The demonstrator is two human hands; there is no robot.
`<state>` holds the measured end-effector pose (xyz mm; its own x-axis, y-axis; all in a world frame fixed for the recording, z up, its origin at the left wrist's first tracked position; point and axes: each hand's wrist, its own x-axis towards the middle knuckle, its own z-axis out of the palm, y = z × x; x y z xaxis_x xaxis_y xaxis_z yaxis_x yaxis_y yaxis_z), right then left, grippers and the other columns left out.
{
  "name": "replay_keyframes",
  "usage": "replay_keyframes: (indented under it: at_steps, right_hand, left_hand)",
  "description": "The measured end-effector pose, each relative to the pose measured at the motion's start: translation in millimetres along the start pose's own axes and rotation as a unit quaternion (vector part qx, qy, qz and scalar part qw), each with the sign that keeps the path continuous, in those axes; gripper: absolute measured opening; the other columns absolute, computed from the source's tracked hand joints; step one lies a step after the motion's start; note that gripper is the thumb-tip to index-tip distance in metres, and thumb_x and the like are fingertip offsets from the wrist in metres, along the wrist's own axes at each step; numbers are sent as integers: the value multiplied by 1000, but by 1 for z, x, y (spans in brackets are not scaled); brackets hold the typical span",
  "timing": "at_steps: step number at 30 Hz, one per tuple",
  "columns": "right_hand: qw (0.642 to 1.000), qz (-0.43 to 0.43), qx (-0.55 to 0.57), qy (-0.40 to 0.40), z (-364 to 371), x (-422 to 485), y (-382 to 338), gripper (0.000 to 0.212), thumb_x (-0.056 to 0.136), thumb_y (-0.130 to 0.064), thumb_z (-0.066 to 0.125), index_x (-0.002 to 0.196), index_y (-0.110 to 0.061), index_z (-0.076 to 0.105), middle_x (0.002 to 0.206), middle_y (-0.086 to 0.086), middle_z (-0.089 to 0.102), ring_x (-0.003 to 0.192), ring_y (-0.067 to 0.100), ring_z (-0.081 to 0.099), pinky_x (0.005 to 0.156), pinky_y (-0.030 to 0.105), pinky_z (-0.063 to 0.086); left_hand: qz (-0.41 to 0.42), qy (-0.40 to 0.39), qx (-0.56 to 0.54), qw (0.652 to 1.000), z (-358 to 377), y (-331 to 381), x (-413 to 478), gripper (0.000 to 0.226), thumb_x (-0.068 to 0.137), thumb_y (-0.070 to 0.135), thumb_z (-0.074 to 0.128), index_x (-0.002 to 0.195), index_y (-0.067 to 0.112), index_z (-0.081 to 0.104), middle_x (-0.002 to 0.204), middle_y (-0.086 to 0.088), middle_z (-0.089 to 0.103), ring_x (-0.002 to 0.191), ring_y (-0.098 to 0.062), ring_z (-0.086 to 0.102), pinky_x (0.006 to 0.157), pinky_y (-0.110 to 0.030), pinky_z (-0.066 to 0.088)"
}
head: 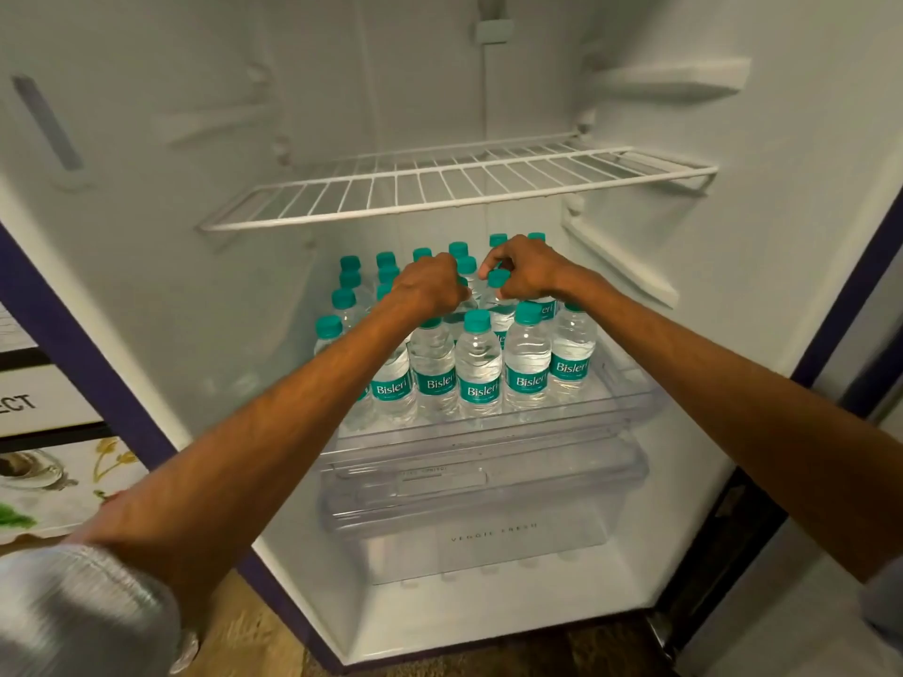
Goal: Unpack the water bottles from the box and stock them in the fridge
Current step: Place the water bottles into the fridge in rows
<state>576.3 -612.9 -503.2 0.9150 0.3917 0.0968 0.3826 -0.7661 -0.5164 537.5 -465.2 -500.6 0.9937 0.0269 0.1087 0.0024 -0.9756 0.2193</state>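
Bisleri water bottles [479, 364] stand upright, teal caps up, in tight rows on the clear shelf [630, 383] low in the fridge [195, 334]. They sit under the bare wire rack [440, 188] and above the vegetable drawer [488, 530]. From where the person stands the block lies straight ahead at 12 o'clock, and both arms reach over the front row into its middle.

The right hand [523, 271] pinches the neck of one capped bottle [497, 279] between thumb and curled fingers, just behind the front row. That bottle's long axis is vertical, so any move looks to be straight down or a small sideways nudge. The left hand [430, 290] is at 9 o'clock of the right, close beside it, fingers curled down among the caps. The back of the hand hides what it holds, so I cannot tell whether it grips a bottle.

The right hand is the nearer to the pinched bottle and seems to be the one that seats it. Neighbours crowd it at 6, 9 and 12 o'clock, and a tilt could knock them. Bare shelf shows only at 3 o'clock, along the right edge.
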Motion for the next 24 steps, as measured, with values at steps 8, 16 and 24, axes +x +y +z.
replay_keyframes:
  at_steps: [8, 16, 24]
  right_hand:
    - [998, -26, 2, -51, -9, -7, 9, 47, 84, 6, 62, 125, -16, 60, 138, 2, 54, 127, 21, 50, 107, 40, 43]
    - [991, -80, 73, 83, -2, -36, -23, 37, 90, 3, 52, 119, -16, 65, 133, 5, 57, 125, 17, 50, 96, 19, 36]
    - [955, -211, 149, 143, 50, -103, -101, 21, 86, -4, 62, 102, -16, 70, 100, -3, 66, 95, 9, 59, 87, 20, 46]
  left_hand:
    - [15, 0, -9, 1000, 0, -3, -8, 40, 96, 35, 55, 126, 9, 54, 120, -11, 62, 100, -24, 60, 85, -31, 48]
    - [45, 96, -110, 988, -15, -13, -49, 39, 94, 4, 53, 132, 6, 55, 126, -16, 62, 111, -28, 61, 98, -40, 50]
    - [108, 289, -192, 932, -14, -54, -146, 29, 88, -1, 52, 113, 11, 62, 110, -6, 63, 103, -18, 56, 89, -19, 38]
